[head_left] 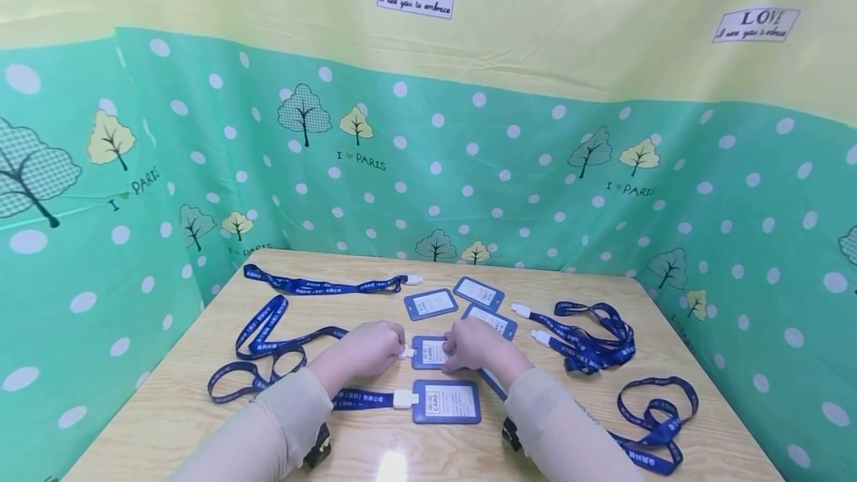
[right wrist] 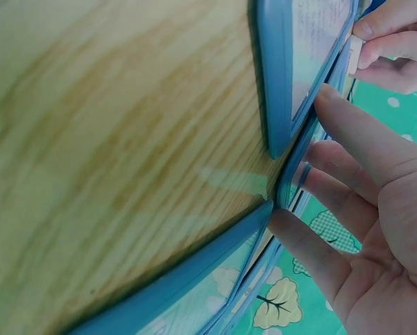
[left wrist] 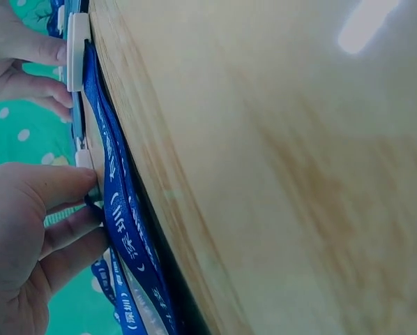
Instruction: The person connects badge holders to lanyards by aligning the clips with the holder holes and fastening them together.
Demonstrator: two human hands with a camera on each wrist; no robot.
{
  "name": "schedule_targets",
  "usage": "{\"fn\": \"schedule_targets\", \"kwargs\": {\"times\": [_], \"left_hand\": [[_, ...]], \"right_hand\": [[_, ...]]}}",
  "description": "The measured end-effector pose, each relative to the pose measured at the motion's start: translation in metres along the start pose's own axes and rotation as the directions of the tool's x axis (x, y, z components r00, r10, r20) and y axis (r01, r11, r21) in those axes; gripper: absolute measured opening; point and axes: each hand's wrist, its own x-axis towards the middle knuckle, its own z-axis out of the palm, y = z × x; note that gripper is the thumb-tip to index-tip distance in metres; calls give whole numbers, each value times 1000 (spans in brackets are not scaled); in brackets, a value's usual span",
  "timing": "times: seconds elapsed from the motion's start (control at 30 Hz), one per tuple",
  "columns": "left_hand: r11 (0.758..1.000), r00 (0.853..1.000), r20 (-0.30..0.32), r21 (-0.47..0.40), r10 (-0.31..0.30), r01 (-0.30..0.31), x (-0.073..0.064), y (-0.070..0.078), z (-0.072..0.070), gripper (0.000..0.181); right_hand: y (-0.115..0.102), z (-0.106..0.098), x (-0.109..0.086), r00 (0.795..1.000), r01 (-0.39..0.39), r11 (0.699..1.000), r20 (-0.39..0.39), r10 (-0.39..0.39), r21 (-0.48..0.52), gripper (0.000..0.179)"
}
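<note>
In the head view, my left hand [head_left: 370, 349] pinches the white plastic clip [left wrist: 85, 159] of a blue printed lanyard [head_left: 268, 348]. That clip meets the slotted end of a blue-framed ID card holder [head_left: 427, 352] lying on the table. My right hand [head_left: 477, 346] grips the same card holder at its other end, fingers and thumb at its edges in the right wrist view; part of the holder is hidden under this hand. Just nearer, another card holder [head_left: 447, 402] is joined to a lanyard by its white clip [head_left: 405, 399].
Beyond my hands lie more card holders [head_left: 431, 304], one partly under my right arm. Other lanyards lie at the back left [head_left: 321, 286], on the right [head_left: 589, 341] and at the front right [head_left: 659, 430]. A patterned curtain [head_left: 469, 169] hangs behind the wooden table [head_left: 361, 460].
</note>
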Motion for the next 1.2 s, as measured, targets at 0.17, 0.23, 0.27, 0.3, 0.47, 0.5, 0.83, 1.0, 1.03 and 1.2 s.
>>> {"fn": "schedule_targets", "kwargs": {"times": [0.17, 0.23, 0.27, 0.3, 0.47, 0.5, 0.83, 1.0, 1.03, 1.2], "left_hand": [[1000, 1000, -11, -6, 7, -7, 0, 1, 0, 14], [1000, 1000, -12, -3, 5, -5, 1, 1, 0, 14], [1000, 1000, -12, -1, 1, -1, 1, 1, 1, 14], [1000, 1000, -13, 0, 0, 0, 1, 1, 1, 13], [1000, 1000, -22, 3, -6, 6, 2, -1, 3, 14], [1000, 1000, -25, 3, -5, 6, 2, -2, 3, 14], [999, 999, -47, 30, 27, -26, 3, -5, 5, 13], [1000, 999, -41, 22, 15, -14, 3, -3, 3, 13], [1000, 999, -38, 22, 11, -10, 3, -3, 2, 14], [1000, 999, -37, 21, 9, -9, 4, -1, 1, 14]], "right_hand": [[1, 0, 1, 1000, 8, 1000, -1, -8, -2, 39], [1, 0, 1, 1000, 8, 1000, 1, -8, -1, 40], [1, 0, 1, 1000, 8, 1000, 3, -8, -3, 40], [1, 0, 1, 1000, 6, 1000, 4, -6, -2, 40], [1, 0, 2, 1000, 6, 1000, 9, -6, -6, 41], [1, 0, 2, 1000, 6, 1000, 9, -6, -8, 41], [1, 0, 3, 1000, 5, 1000, 19, -4, -3, 41], [1, -1, 3, 1000, 8, 1000, 19, -8, 2, 41], [1, -1, 3, 1000, 10, 1000, 19, -10, 2, 41], [2, -2, 1, 1000, 23, 1000, 18, -23, 3, 42]]}}
